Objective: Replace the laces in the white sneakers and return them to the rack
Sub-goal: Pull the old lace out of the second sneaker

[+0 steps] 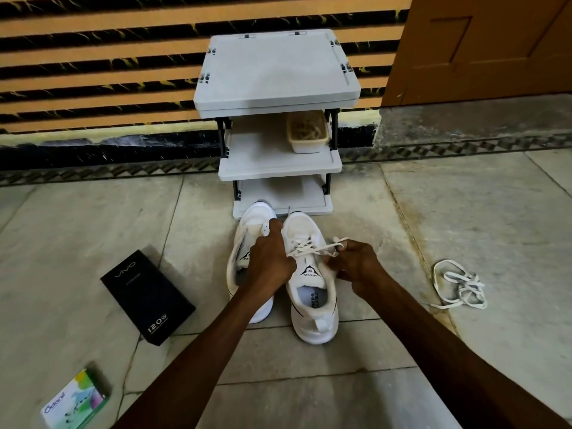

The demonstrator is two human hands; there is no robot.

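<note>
The right sneaker (312,305) stands on the floor just before the rack (278,72), its lace (309,247) crossed through only some of the eyelets. The left sneaker (253,218) sits close beside it and shows no lace. The right hand (356,264) has its grip pinched on 1 lace end. The left hand (269,261) has its grip curled tight where the other strands run in, so it seems to hold the other end. To do this well, I would draw both ends to equal length, keep the lace flat and untwisted, and snug each cross before the next eyelet. The rack's bottom shelf (284,193) edges in just beyond the toes, so pulling sideways looks safer than forward. A loose lace (461,284) lies well apart on the right and a black box (148,297) lies on the left
</note>
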